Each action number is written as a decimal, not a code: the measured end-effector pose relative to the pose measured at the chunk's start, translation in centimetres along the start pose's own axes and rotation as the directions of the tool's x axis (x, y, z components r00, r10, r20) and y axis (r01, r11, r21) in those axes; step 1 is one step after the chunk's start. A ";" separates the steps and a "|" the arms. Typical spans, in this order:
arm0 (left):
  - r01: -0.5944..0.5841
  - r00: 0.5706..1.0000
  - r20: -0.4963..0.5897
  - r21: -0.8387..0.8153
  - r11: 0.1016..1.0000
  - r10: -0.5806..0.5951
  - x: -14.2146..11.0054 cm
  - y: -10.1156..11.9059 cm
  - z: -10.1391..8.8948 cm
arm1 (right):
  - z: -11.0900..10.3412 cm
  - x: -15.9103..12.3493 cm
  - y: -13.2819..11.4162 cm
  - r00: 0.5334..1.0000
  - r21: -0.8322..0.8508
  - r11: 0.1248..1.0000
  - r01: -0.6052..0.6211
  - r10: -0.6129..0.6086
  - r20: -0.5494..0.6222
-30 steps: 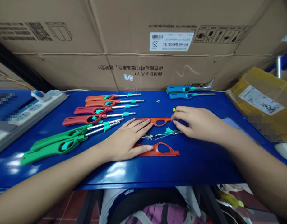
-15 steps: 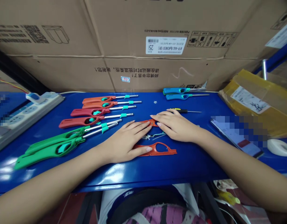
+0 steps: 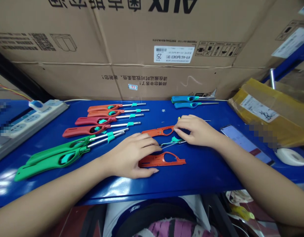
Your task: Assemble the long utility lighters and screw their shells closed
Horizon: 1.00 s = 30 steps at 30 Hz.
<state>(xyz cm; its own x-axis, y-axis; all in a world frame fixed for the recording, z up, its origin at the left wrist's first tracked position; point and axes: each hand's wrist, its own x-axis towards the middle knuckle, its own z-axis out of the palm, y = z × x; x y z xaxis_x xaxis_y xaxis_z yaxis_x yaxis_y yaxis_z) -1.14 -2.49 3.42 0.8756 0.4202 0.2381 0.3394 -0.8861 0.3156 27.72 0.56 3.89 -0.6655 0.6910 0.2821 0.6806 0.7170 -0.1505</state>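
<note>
Two orange lighter shell halves lie one behind the other on the blue table. My left hand (image 3: 132,156) arches over the left end of the near half (image 3: 152,160), its thumb and fingers apart. At the front end of the far half (image 3: 156,132), my right hand (image 3: 197,131) pinches with thumb and index finger. Between the halves are the lighter's inner parts, with a green trigger (image 3: 176,140) and a thin wire. Part of the metal tube is under my right hand. A screwdriver (image 3: 179,118) is mostly hidden behind that hand.
Several assembled lighters lie on the left: orange (image 3: 104,108), red (image 3: 86,130) and green (image 3: 53,161). Blue lighters (image 3: 186,105) lie at the back. A power strip (image 3: 30,121) is far left; a phone (image 3: 245,143), yellow parcel (image 3: 260,115) and white tape roll (image 3: 290,157) are right. Cardboard (image 3: 132,39) stands behind.
My right hand has shifted right to the far shell half's tip, uncovering that half and the green trigger. My left hand has come off the far half and drawn back left.
</note>
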 end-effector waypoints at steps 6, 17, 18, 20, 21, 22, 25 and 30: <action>-0.057 0.998 0.001 0.031 0.998 0.057 -0.2 -0.3 0.4 | -1.0 -0.6 0.8 0.980 0.081 0.997 -0.013 -0.003 0.201; 0.000 0.999 -0.040 0.038 0.999 0.002 -0.5 -1.5 0.9 | -2.2 -1.2 0.9 0.884 0.222 0.958 -0.183 0.061 0.463; 0.000 0.999 -0.045 0.039 0.999 0.002 -0.5 -1.5 0.9 | -2.3 -1.3 0.8 0.876 0.224 0.953 -0.202 0.074 0.477; 0.005 0.999 -0.054 0.039 0.999 -0.003 -0.5 -1.5 0.9 | -2.4 -1.4 0.7 0.875 0.229 0.949 -0.216 0.084 0.478; 0.010 0.998 -0.056 0.037 0.999 -0.008 -0.5 -1.5 0.8 | -2.4 -1.4 0.6 0.880 0.236 0.949 -0.211 0.080 0.468; 0.014 0.998 -0.058 0.034 0.999 -0.012 -0.4 -1.4 0.8 | -2.5 -1.4 0.4 0.889 0.245 0.948 -0.201 0.072 0.452; 0.031 0.997 -0.071 0.030 0.999 -0.029 -0.4 -1.4 0.7 | -2.6 -1.4 0.0 0.922 0.280 0.947 -0.159 0.041 0.385; 0.068 0.987 -0.149 0.006 0.998 -0.067 -0.3 -1.3 0.9 | -2.3 -1.3 -0.7 0.954 0.343 0.936 -0.082 -0.025 0.297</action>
<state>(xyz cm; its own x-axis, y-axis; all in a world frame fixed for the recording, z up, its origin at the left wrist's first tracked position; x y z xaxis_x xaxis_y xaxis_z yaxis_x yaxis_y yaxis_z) -1.53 -1.67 2.13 0.7902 0.5028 0.3503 0.4005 -0.8564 0.3258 28.82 -0.99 5.84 -0.7434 0.6688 -0.0085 0.5866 0.6458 -0.4887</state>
